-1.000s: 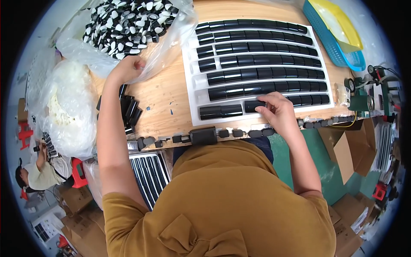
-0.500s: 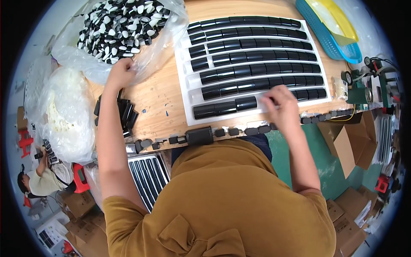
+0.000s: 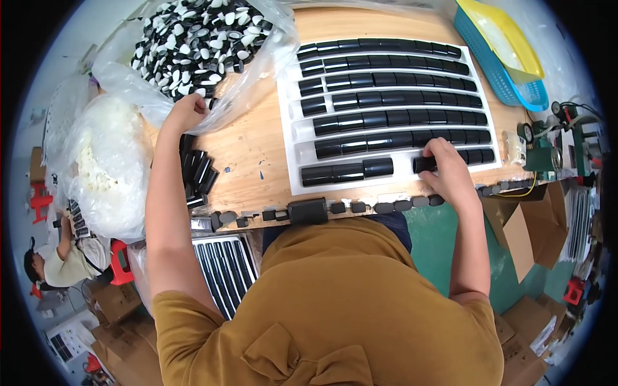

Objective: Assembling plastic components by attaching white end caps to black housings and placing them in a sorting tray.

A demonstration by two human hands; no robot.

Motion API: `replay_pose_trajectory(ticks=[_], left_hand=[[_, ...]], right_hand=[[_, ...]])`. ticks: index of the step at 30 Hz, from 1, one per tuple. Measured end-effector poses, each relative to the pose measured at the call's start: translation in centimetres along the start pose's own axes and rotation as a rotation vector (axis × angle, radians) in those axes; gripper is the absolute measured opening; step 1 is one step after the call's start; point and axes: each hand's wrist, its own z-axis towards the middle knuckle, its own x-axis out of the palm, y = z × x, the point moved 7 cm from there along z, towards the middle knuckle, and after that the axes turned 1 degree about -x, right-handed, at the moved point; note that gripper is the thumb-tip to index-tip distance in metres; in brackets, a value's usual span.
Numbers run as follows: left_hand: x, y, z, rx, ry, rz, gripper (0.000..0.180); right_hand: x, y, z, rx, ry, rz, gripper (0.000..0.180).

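Note:
A white tray [image 3: 293,183] with rows of glossy black cylindrical pieces [image 3: 347,172] lies on the wooden table. In its nearest row, my right hand [image 3: 447,168] is closed on a black cylindrical piece [image 3: 423,164], with a gap in the row to its left. My left hand [image 3: 187,112] is pinched at the near edge of a clear plastic bag [image 3: 151,106]; a small black piece shows at its fingertips. Heaped in that bag are many small black and white pieces [image 3: 193,48]. Below my left hand lies a loose pile of black cylindrical pieces [image 3: 201,170], partly hidden by my forearm.
A bulging clear bag of whitish pieces [image 3: 106,170] stands at the left. Blue and yellow baskets [image 3: 492,71] sit at the far right, with a small green machine [image 3: 541,159] nearer. Dark pads line the table's front edge. An open cardboard box [image 3: 531,225] stands on the floor.
My right hand has shifted right along the nearest row and now grips a black cylindrical piece. A small black piece now shows at my left fingertips. The whole view has shifted slightly.

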Motion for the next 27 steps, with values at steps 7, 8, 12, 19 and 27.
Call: replay_pose_trajectory(ticks=[7,8,12,19,27], left_hand=[[-1.2,0.1,-1.0,-0.049,-0.012,0.203,0.013],[-1.4,0.2,-1.3,-0.029,0.011,0.128,0.009],[-1.9,-0.4,-2.3,-0.01,0.015,0.018,0.018],[-4.1,-1.5,-2.7,-0.053,-0.302,0.089,0.021],[0.0,-7.2,-0.3,0.155,-0.086,0.202,0.029]], right_hand=[[-1.6,-0.3,-0.6,0.044,-0.236,0.225,0.029],[-1.6,-0.9,-0.8,0.153,-0.284,0.293,0.027],[0.2,-2.3,-1.1,0.197,-0.388,0.566,0.026],[0.4,0.5,-0.1,0.151,-0.429,0.676,0.036],[1.0,2.9,0.6,0.09,-0.376,0.689,0.033]])
